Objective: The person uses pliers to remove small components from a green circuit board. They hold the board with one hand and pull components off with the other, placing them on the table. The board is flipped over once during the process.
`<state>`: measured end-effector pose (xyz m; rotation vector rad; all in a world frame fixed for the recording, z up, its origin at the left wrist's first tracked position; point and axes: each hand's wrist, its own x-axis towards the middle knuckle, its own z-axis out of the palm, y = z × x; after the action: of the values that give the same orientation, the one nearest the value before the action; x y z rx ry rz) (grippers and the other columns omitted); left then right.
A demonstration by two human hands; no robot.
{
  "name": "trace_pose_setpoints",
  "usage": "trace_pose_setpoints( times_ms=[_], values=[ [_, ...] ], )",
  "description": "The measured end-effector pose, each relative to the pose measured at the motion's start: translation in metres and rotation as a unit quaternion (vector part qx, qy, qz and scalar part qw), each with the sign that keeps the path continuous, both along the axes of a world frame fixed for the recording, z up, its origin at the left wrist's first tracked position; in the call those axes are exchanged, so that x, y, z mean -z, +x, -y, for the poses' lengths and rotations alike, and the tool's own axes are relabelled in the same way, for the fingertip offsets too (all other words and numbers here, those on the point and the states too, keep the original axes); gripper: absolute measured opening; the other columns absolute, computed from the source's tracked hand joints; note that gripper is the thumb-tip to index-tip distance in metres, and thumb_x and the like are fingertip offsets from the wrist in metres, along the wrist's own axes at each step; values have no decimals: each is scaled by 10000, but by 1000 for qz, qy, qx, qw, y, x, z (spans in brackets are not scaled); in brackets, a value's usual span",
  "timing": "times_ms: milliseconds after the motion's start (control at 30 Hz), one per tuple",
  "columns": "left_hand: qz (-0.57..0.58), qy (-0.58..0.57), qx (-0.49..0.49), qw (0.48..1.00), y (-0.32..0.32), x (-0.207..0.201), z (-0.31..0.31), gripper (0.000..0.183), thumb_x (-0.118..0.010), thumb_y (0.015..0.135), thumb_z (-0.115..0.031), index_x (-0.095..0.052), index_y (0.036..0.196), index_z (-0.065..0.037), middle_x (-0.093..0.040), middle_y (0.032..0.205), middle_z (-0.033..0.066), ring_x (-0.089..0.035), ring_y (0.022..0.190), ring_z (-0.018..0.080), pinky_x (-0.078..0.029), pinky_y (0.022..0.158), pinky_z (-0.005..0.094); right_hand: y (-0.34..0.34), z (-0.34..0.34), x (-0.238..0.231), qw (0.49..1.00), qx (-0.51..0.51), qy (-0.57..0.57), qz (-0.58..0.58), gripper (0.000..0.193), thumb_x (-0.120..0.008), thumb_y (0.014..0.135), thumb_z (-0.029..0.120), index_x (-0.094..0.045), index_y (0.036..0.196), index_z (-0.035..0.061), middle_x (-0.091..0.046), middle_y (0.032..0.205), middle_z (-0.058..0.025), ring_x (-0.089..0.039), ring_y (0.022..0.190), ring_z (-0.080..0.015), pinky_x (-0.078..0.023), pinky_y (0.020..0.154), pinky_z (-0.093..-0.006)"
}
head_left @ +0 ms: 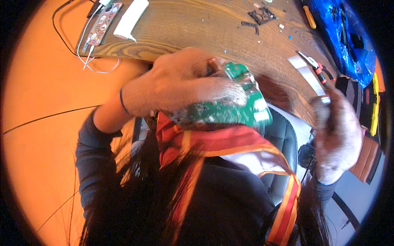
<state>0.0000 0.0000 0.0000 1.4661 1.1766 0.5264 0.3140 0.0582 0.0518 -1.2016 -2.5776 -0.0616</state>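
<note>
My left hand point(184, 82) is closed around a green circuit board point(223, 112), thumb along its near face. The board is tilted above my lap, in front of a red and orange garment edge, and its far corner rises past my fingers. Some of its parts are blurred. Off to the right, my right hand point(338, 135) is raised by the table edge, smeared by motion. A bright glint shows at its fingertips, but I cannot make out whether it holds anything. Just beyond it lie pliers point(316, 65) with red and black handles, beside a pale flat strip point(307, 74).
On the wooden table point(197, 28) are a white tube point(131, 19), a phone in a patterned case point(104, 24) with a white cable, dark broken scraps point(262, 15) and an orange-handled tool point(309, 17). A blue plastic bag point(361, 61) lies far right. A dark chair point(286, 141) stands below.
</note>
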Motion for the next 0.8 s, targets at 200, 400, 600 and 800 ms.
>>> trace_pose_setpoints(
  times_ms=[200, 400, 600, 800],
  values=[
    [-5, 118, -172, 978, 35, -4, 34, 426, -744, 855, -432, -702, 1115, -96, -715, 803, 121, -717, 729, 267, -535, 617, 342, 16, 8, -9, 951, 154, -104, -245, 310, -576, 977, 136, -624, 1224, -44, -661, 1017, -99, -574, 835, -108, -454, 745, -238],
    [-151, 239, -149, 948, 47, -5, 39, 370, -749, 836, -186, -667, 1166, -41, -746, 942, 123, -742, 849, 260, -571, 749, 332, 17, 31, -7, 951, 6, -180, -253, 507, -703, 872, 95, -559, 1332, -60, -641, 1274, -216, -640, 1145, -293, -486, 980, -376],
    [-78, 267, -186, 942, 49, 7, 42, 431, -727, 878, -267, -642, 1199, 8, -743, 970, 132, -743, 859, 230, -575, 739, 326, 21, 19, -12, 973, -135, -107, -153, 605, -796, 745, 227, -636, 1258, -52, -715, 984, -201, -652, 745, -292, -511, 690, -360],
    [159, 210, -266, 927, 61, 20, 43, 408, -721, 891, -185, -619, 1227, 21, -733, 1022, 124, -725, 909, 195, -565, 758, 303, 20, 18, -11, 972, -129, -119, -156, 620, -795, 744, 274, -643, 1246, -55, -707, 922, -199, -646, 707, -306, -504, 656, -371]
  ],
)
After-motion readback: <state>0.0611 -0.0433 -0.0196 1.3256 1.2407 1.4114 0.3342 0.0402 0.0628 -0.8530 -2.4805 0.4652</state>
